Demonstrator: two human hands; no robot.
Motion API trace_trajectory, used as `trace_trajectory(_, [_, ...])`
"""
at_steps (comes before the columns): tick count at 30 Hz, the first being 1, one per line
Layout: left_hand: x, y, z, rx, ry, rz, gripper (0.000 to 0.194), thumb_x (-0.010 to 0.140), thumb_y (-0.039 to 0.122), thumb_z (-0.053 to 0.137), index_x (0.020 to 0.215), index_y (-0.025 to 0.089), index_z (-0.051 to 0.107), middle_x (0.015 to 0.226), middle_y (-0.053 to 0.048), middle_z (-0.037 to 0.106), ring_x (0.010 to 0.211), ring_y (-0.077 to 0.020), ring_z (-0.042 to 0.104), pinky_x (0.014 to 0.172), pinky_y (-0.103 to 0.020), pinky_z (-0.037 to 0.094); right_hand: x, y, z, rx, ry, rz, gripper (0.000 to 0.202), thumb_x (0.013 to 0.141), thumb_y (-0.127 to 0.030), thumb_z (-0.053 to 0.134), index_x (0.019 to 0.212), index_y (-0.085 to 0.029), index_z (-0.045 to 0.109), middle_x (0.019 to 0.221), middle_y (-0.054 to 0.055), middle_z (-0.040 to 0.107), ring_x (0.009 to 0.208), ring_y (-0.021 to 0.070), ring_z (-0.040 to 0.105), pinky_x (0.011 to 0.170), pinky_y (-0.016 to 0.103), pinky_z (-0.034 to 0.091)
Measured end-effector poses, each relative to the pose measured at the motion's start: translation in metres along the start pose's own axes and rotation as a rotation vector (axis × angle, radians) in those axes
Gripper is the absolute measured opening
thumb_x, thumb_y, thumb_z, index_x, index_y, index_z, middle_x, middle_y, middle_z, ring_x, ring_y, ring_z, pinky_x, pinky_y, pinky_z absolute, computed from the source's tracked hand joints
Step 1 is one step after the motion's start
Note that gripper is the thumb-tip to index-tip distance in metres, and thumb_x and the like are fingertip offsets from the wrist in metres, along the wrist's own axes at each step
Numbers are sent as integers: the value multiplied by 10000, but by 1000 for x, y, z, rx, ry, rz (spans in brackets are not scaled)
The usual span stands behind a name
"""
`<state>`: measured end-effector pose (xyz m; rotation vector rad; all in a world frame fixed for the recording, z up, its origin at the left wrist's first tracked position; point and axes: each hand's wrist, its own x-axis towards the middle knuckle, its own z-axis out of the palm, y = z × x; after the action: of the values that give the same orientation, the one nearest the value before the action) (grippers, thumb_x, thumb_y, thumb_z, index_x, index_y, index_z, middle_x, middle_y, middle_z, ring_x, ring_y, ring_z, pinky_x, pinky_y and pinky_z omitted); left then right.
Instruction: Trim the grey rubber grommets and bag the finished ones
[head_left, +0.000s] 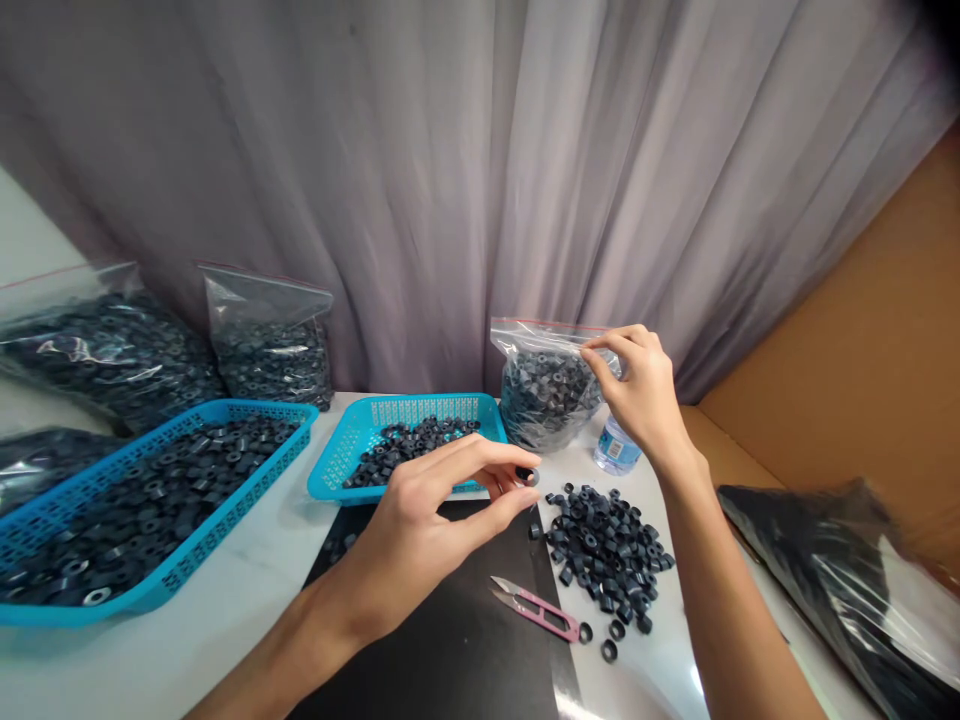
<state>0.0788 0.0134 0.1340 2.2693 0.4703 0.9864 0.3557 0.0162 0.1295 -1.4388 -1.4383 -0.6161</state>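
My left hand [442, 510] is over the black mat, its thumb and index finger pinching a small black ring [525, 474]. Raised in front of the zip bag [551, 395], my right hand [637, 385] has its thumb and fingertips drawn together; whatever they grip, if anything, is too small to make out. Below the hands, a loose pile of black rings [604, 550] lies on the white tabletop. Pink-handled thread snips [536, 610] rest across the mat's right edge, with a few single rings close to their handle.
A small blue basket [322, 480] with black rings stands behind my left hand. Farther left is a larger blue basket [172, 580] full of rings, with filled bags [270, 350] behind it. A water bottle [616, 448] stands under my right hand. Black plastic [840, 570] lies at right.
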Motion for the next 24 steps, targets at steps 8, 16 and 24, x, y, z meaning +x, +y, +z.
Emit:
trace_trajectory(8, [1,-2,5,-214,1,-89,203,832,272,750,1030,270,703,912,24,736,833,-137,697,834,-256,589,1,-1,-4,-17,13,-3,161,937,-322,580,899,-240,713,940,73,632,936,274,575,865,466,472])
trace_trajectory(16, [1,-5,5,-137,-23,-27,126,856,265,726,980,246,712,889,14,700,765,-117,648,759,-233,563,1,-4,-5,-4,4,4,148,928,-296,590,891,-233,719,946,73,642,936,267,583,873,450,465])
trace_trajectory(24, [1,-9,10,-233,-52,-97,132,863,276,720,991,250,743,919,6,705,831,-128,659,796,-238,549,1,0,-5,2,1,-4,140,927,-282,590,897,-230,716,945,71,644,947,264,589,893,448,459])
